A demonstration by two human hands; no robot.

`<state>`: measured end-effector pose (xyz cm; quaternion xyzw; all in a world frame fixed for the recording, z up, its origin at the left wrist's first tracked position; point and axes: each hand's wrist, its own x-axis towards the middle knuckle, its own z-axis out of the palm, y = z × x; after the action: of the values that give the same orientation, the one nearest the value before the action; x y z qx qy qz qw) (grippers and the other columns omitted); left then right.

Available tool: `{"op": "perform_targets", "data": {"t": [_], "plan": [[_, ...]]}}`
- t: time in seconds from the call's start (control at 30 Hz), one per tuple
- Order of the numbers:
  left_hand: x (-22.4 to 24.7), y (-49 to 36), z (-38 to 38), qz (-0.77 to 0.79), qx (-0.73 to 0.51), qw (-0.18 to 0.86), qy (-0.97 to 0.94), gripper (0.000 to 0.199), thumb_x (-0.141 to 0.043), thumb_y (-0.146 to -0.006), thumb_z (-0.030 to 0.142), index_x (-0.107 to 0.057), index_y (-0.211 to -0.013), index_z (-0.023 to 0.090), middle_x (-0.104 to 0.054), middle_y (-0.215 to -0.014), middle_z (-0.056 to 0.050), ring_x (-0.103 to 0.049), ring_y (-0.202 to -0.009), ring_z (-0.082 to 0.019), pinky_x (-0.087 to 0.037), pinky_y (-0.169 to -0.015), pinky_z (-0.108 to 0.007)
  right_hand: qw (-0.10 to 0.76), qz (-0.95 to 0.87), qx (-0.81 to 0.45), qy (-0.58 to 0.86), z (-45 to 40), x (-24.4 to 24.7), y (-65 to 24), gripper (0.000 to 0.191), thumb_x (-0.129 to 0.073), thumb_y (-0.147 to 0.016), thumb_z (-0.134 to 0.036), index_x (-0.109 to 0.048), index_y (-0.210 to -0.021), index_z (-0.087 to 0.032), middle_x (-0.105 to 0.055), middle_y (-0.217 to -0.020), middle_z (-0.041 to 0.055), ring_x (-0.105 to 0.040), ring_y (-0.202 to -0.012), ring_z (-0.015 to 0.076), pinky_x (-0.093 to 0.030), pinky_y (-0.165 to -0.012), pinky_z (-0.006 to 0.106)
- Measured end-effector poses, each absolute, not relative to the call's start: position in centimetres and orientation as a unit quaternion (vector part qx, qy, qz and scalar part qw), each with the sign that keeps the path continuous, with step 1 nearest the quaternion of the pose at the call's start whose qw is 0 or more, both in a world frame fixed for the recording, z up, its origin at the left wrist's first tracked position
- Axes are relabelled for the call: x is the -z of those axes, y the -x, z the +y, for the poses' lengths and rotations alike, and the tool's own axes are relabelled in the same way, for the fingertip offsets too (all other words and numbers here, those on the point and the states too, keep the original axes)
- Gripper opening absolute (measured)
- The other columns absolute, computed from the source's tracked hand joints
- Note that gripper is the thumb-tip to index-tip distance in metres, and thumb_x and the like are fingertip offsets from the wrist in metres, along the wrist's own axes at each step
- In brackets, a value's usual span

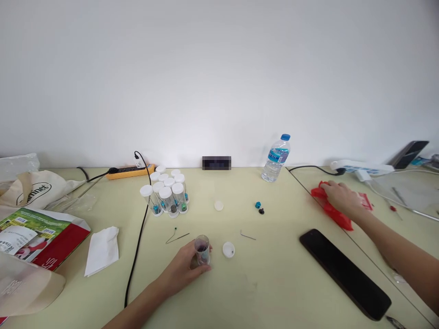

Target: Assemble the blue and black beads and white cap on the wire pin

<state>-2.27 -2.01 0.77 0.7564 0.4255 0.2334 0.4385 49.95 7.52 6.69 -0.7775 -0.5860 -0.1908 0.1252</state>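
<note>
Left hand [188, 266]: one vial [202, 248]; right hand [342, 197]: one bag [338, 218] (red).

Hands: two, comprising one left hand [187, 267] and one right hand [341, 197]. Tubes: eleven, comprising ten capped tubes [179, 198] and one open tube [202, 252]. Loose caps [218, 205]: two. Blue part [258, 204]: one. Dark part [261, 211]: one. Hex key [247, 236]: one. Red bag [334, 214]: one. Bottle [274, 160]: one. Power strips [132, 171]: two.

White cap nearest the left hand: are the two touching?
Apart: the head view shows bare tabletop between the white cap and the left hand.
</note>
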Motion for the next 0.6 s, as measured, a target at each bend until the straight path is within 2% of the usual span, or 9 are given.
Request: {"op": "perform_targets", "data": {"t": [0.1, 0.2, 0.23, 0.33, 0.4, 0.43, 0.5, 0.6], "plan": [[-0.9, 2.3, -2.0, 0.423, -0.232, 0.431, -0.763, 0.022, -0.058, -0.077, 0.025, -0.056, -0.099, 0.023, -0.059, -0.102, -0.004, -0.054, -0.084, -0.016, -0.045, -0.069, -0.025, 0.094, -0.618, 0.183, 0.759, 8.4, -6.9, -50.2, 0.030, -0.036, -0.091, -0.013, -0.064, -0.100, -0.005, -0.052, -0.106, 0.0284, -0.050, -0.103, 0.0329, -0.033, -0.069, 0.044], [-1.0, 2.3, -2.0, 0.419, -0.234, 0.427, -0.766, 0.021, -0.058, -0.077, 0.024, -0.056, -0.098, 0.023, -0.059, -0.101, -0.003, -0.054, -0.084, -0.016, -0.044, -0.073, -0.026, 0.083, -0.655, 0.163, 0.733, 9.2, -6.5, -49.3, 0.036, -0.041, -0.091, -0.024, -0.054, -0.116, -0.001, -0.048, -0.116, 0.0292, -0.046, -0.109, 0.0331, -0.035, -0.077, 0.040], [-1.0, 2.2, -2.0, 0.419, -0.235, 0.428, -0.766, 0.021, -0.058, -0.078, 0.024, -0.055, -0.098, 0.023, -0.059, -0.101, -0.003, -0.054, -0.084, -0.016, -0.044, -0.074, -0.026, 0.078, -0.674, 0.152, 0.719, 9.4, -6.4, -48.8, 0.042, -0.045, -0.090, -0.030, -0.051, -0.121, -0.003, -0.047, -0.119, 0.0272, -0.046, -0.111, 0.0317, -0.036, -0.080, 0.038], [-0.9, 2.2, -2.0, 0.416, -0.235, 0.432, -0.765, 0.020, -0.058, -0.078, 0.023, -0.055, -0.098, 0.022, -0.059, -0.101, -0.003, -0.054, -0.083, -0.015, -0.044, -0.074, -0.025, 0.071, -0.720, 0.137, 0.677, 9.8, -6.1, -47.6, 0.052, -0.051, -0.087, -0.041, -0.040, -0.133, -0.020, -0.043, -0.132, 0.0146, -0.043, -0.118, 0.0257, -0.032, -0.092, 0.033], [-0.9, 2.2, -2.0, 0.415, -0.234, 0.436, -0.763, 0.020, -0.058, -0.078, 0.023, -0.055, -0.098, 0.022, -0.058, -0.101, -0.003, -0.053, -0.083, -0.015, -0.043, -0.073, -0.025, 0.095, -0.706, 0.171, 0.681, 9.8, -6.2, -47.8, 0.045, -0.048, -0.089, -0.042, -0.042, -0.131, -0.026, -0.045, -0.132, 0.0091, -0.042, -0.119, 0.0225, -0.029, -0.097, 0.032], [-0.9, 2.2, -2.0, 0.416, -0.234, 0.438, -0.762, 0.020, -0.058, -0.078, 0.023, -0.055, -0.098, 0.022, -0.058, -0.101, -0.003, -0.053, -0.082, -0.014, -0.043, -0.072, -0.024, 0.114, -0.683, 0.194, 0.695, 9.8, -6.3, -48.2, 0.041, -0.043, -0.091, -0.040, -0.045, -0.129, -0.025, -0.047, -0.131, 0.0094, -0.041, -0.120, 0.0217, -0.028, -0.098, 0.032], [-1.0, 2.2, -2.0, 0.416, -0.233, 0.439, -0.762, 0.020, -0.057, -0.079, 0.023, -0.054, -0.098, 0.021, -0.058, -0.101, -0.003, -0.053, -0.081, -0.014, -0.043, -0.070, -0.024, 0.151, -0.620, 0.231, 0.734, 9.5, -6.5, -49.8, 0.040, -0.031, -0.095, -0.034, -0.046, -0.128, -0.016, -0.047, -0.128, 0.0181, -0.040, -0.121, 0.0246, -0.030, -0.095, 0.036], [-1.1, 2.2, -2.0, 0.415, -0.234, 0.436, -0.764, 0.020, -0.058, -0.079, 0.024, -0.054, -0.098, 0.021, -0.058, -0.099, -0.004, -0.052, -0.080, -0.014, -0.042, -0.071, -0.024, 0.195, -0.503, 0.271, 0.797, 9.1, -6.7, -52.7, 0.048, -0.023, -0.095, -0.025, -0.046, -0.125, 0.003, -0.044, -0.116, 0.0379, -0.043, -0.112, 0.0380, -0.035, -0.075, 0.050]]}}
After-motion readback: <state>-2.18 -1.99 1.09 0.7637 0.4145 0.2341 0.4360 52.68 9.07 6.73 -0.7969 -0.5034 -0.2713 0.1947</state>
